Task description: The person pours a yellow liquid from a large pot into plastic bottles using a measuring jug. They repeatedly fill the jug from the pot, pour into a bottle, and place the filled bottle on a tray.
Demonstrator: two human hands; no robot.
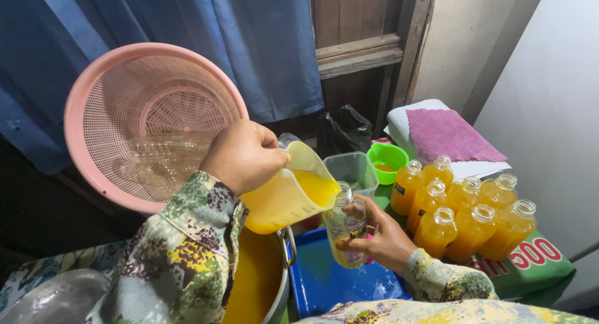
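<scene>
Filling step: left hand [242, 154] fingers closed on tilted jug [284, 196], juice entering bottle [346, 225] gripped by right hand [384, 240]. Next likely needs steady tilt.

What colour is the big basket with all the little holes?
The basket is pink, seen in the head view, leaning against the blue curtain.
</scene>
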